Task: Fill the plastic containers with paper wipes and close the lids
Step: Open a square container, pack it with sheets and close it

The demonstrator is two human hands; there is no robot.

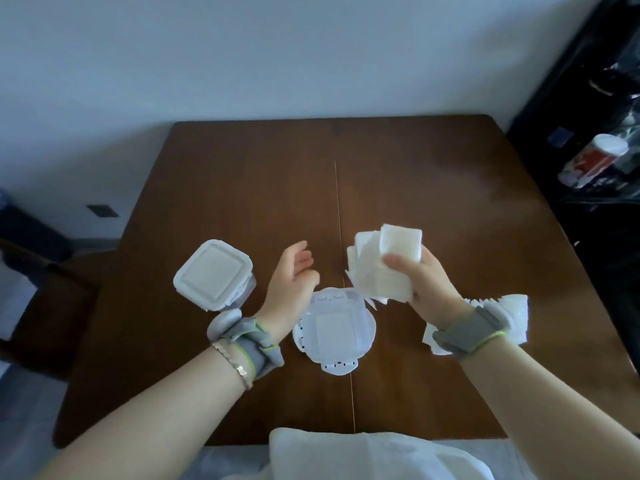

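Note:
My right hand (424, 280) grips a fanned stack of white paper wipes (381, 265), raised above the table. To its left, my left hand (294, 282) hovers with fingers apart and holds nothing. Below and between the hands stands a clear plastic container (334, 329) with its flaps spread out; whether it is open or lidded is unclear. Left of it sits a second container (214, 275) with its white lid on. More wipes (512, 313) lie on the table behind my right wrist, partly hidden by it.
The brown wooden table (433, 202) has a seam down its middle. A dark chair (45, 299) stands at the left, and a dark shelf with a bottle (595, 161) at the right. White cloth (363, 455) lies at the near edge.

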